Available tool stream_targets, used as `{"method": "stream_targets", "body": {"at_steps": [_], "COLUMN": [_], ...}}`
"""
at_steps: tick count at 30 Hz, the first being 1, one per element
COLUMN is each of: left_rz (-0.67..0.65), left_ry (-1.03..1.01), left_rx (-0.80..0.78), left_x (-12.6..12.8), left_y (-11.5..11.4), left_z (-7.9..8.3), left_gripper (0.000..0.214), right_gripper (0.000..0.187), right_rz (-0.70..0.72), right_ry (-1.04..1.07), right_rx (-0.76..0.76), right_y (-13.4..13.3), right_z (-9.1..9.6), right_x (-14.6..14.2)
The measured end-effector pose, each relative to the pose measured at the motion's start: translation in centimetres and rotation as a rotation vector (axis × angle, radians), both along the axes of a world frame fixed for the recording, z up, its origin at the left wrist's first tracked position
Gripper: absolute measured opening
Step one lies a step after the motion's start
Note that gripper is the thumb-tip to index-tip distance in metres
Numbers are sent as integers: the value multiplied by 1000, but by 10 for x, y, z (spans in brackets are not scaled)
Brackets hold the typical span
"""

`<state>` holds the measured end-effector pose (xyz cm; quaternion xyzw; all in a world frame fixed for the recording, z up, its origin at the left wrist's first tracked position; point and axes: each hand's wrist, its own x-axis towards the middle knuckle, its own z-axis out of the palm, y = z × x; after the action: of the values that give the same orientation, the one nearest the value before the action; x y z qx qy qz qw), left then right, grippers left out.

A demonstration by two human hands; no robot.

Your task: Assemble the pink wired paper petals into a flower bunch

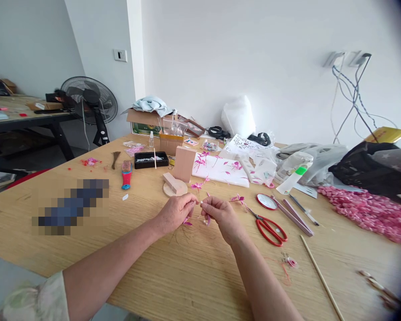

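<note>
Evidently the fine work sits at the fingertips, low over the table (173, 285). The left hand (179, 213) has thumb and forefinger pressed together, and the right hand (219, 216) pinches just beside it; both seem clamped on the thin stem of a pink flower (197, 185), which rises between them, slightly far of the fingertips. Whether the other fingers hold anything cannot be told. A short, light pinch probably suits such a stem best, the tips kept near each other so it does not bend, and the petals kept clear of the grip. Purple petals (187, 221) show below the left hand, beside wispy dark strands (183, 232) (too fine to tell as wire or thread). Far of the hands stands a smooth, flat wood block (186, 164) by a pale round disc (168, 192); a white sheet (217, 175) to its right bears more thin, pointed blooms. To the right lie scissors (262, 219) with glossy red looped handles, a small spool (291, 262) trailing orange thread, a straight, slim stick (317, 268) and, farther right, a crinkled pink heap (364, 211).
</note>
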<state>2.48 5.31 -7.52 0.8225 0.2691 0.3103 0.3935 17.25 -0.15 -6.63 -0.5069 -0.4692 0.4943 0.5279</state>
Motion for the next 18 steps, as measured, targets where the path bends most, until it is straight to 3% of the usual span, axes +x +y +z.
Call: {"method": "stream_targets", "body": {"at_steps": [6,13,18], "left_rz": [-12,71,124], "left_ry": [41,111,78], "left_rx": [45,354,313], "left_x": [0,2,2], "left_y": [-4,1,2], "left_z": [2,3,2], "left_gripper": [20,19,21], "right_gripper": [21,22,20], "right_rz": [14,23,22], "right_ry": [72,1,-101], "right_rx": [-14,-2,39], "right_y": [0,3,3], "right_z": [-1,-5,-6], "right_x": [-2,-3,-2]}}
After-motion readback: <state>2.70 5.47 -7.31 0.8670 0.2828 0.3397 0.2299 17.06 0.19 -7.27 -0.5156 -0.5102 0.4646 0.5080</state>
